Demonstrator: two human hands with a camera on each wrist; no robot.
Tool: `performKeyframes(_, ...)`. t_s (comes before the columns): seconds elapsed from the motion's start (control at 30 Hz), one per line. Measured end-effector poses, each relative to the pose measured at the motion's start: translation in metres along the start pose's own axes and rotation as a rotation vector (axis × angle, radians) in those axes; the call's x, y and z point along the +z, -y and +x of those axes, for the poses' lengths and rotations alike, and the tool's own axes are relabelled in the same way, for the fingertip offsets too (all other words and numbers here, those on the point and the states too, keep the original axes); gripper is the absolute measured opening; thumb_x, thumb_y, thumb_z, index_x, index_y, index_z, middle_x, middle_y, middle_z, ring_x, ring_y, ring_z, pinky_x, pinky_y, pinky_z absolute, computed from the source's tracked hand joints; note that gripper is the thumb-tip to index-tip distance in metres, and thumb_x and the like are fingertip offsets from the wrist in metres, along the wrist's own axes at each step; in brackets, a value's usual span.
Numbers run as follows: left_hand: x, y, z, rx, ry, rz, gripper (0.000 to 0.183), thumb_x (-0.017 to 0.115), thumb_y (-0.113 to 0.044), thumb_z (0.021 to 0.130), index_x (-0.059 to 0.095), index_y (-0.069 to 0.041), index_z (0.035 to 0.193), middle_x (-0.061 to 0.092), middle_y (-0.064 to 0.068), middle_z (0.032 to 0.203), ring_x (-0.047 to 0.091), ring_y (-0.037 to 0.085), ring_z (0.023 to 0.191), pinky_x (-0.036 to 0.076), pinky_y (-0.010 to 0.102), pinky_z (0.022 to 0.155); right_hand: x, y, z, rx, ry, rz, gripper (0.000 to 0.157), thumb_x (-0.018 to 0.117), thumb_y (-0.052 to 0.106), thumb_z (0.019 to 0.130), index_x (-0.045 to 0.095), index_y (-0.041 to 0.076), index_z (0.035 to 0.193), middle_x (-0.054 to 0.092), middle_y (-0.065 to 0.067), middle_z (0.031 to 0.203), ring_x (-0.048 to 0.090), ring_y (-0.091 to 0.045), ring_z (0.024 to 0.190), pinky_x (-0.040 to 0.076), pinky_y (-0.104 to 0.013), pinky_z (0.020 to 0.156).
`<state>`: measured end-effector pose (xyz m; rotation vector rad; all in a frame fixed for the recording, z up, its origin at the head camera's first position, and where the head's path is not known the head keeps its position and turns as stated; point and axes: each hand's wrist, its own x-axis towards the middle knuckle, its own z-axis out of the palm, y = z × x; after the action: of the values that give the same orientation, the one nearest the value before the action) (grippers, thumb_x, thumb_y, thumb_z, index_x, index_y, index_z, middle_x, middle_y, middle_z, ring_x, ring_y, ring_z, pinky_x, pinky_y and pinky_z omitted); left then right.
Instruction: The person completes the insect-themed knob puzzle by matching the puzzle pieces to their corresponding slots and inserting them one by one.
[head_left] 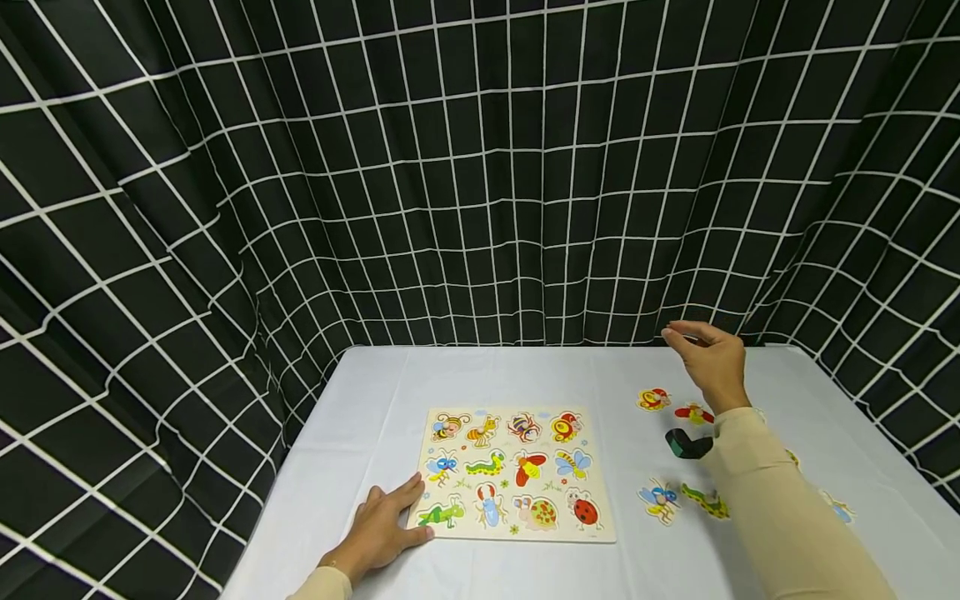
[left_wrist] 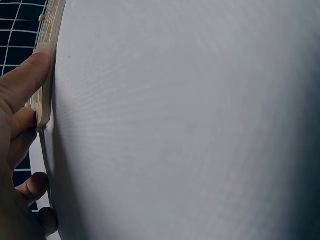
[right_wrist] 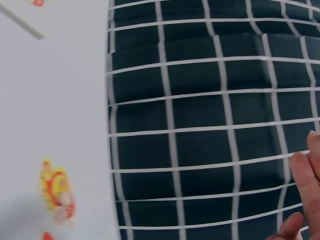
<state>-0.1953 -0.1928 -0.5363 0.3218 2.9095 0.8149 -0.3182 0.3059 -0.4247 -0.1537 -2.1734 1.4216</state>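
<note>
My left hand (head_left: pixel 381 527) rests at the near left corner of a wooden insect puzzle board (head_left: pixel 502 476). Its thumb touches the near edge and its other fingers lie along the left side, spread and fairly straight. In the left wrist view, the thumb (left_wrist: pixel 35 70) presses on the board's edge (left_wrist: pixel 46 95). My right hand (head_left: pixel 708 358) is raised above the table's far right part, fingers loosely bent, with nothing seen in it. Below it lie a yellow-and-red butterfly piece (head_left: pixel 654 399) and a red-winged insect piece (head_left: pixel 693 413).
Nearer on the right lie a blue insect piece (head_left: pixel 660 501) and a green caterpillar piece (head_left: pixel 705 502). A pale blue-winged piece (head_left: pixel 837 507) sits beyond the right forearm. Beside the right cuff shows a black block (head_left: pixel 687 444). Black gridded curtains (head_left: pixel 487 208) surround the white table (head_left: pixel 360 417).
</note>
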Motion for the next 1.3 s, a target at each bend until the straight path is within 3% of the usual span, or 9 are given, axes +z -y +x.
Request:
performKeyframes(0.3, 0.002, 0.001, -0.003, -0.029, 0.019, 0.0, 0.082, 0.077, -0.052, 0.072, 0.053, -0.013, 0.139, 0.038, -0.006, 0.151, 0.032, 0.013, 0.081, 0.032, 0.033, 0.075, 0.011, -0.042, -0.002, 0.122, 0.002, -0.026, 0.047, 0.069, 0.046, 0.087, 0.071, 0.01, 0.117, 0.063, -0.002, 0.121, 0.042, -0.02, 0.11, 0.035, -0.032, 0.082)
performKeyframes(0.53, -0.002, -0.002, -0.001, -0.034, 0.009, -0.011, 0.082, 0.078, -0.051, 0.071, 0.053, -0.013, 0.139, 0.037, -0.007, 0.151, 0.032, 0.014, 0.082, 0.033, 0.034, 0.076, 0.021, -0.07, -0.003, 0.196, -0.016, -0.081, 0.044, 0.069, 0.045, 0.087, 0.072, 0.01, 0.115, 0.065, -0.006, 0.119, 0.046, -0.022, 0.109, 0.036, -0.034, 0.08)
performKeyframes(0.7, -0.001, -0.004, 0.002, -0.025, 0.011, -0.008, 0.081, 0.078, -0.05, 0.071, 0.053, -0.013, 0.139, 0.037, -0.007, 0.151, 0.032, 0.013, 0.08, 0.033, 0.032, 0.073, 0.021, -0.082, -0.007, 0.187, -0.014, -0.131, 0.041, 0.068, 0.041, 0.089, 0.072, 0.006, 0.112, 0.068, -0.011, 0.115, 0.052, -0.025, 0.112, 0.039, -0.035, 0.081)
performKeyframes(0.77, -0.001, -0.004, 0.002, -0.024, 0.009, -0.006, 0.081, 0.079, -0.049, 0.071, 0.053, -0.013, 0.139, 0.038, -0.006, 0.151, 0.032, 0.013, 0.08, 0.032, 0.032, 0.073, 0.022, -0.086, -0.009, 0.197, 0.007, -0.148, 0.04, 0.067, 0.038, 0.09, 0.072, 0.005, 0.112, 0.068, -0.013, 0.114, 0.053, -0.027, 0.107, 0.043, -0.033, 0.076)
performKeyframes(0.9, 0.0, -0.003, 0.001, -0.032, 0.01, -0.004, 0.082, 0.079, -0.05, 0.071, 0.053, -0.013, 0.139, 0.038, -0.006, 0.151, 0.032, 0.014, 0.081, 0.032, 0.033, 0.074, 0.026, -0.096, -0.012, 0.227, 0.015, -0.184, 0.035, 0.067, 0.03, 0.09, 0.072, 0.002, 0.111, 0.068, -0.016, 0.11, 0.053, -0.031, 0.111, 0.043, -0.04, 0.085)
performKeyframes(1.0, -0.002, -0.002, 0.002, -0.031, 0.011, -0.004, 0.083, 0.078, -0.052, 0.071, 0.053, -0.014, 0.14, 0.038, -0.006, 0.151, 0.032, 0.014, 0.082, 0.033, 0.034, 0.075, 0.032, -0.104, -0.012, 0.239, 0.003, -0.202, 0.032, 0.068, 0.027, 0.09, 0.073, 0.002, 0.109, 0.069, -0.016, 0.107, 0.051, -0.032, 0.118, 0.035, -0.045, 0.095)
performKeyframes(1.3, -0.001, -0.001, 0.001, -0.032, 0.001, -0.002, 0.082, 0.08, -0.049, 0.071, 0.054, -0.012, 0.139, 0.039, -0.006, 0.15, 0.031, 0.014, 0.08, 0.032, 0.033, 0.073, 0.041, -0.114, -0.016, 0.208, 0.066, -0.302, 0.028, 0.068, 0.023, 0.088, 0.073, 0.002, 0.106, 0.069, -0.018, 0.107, 0.05, -0.038, 0.114, 0.033, -0.051, 0.095)
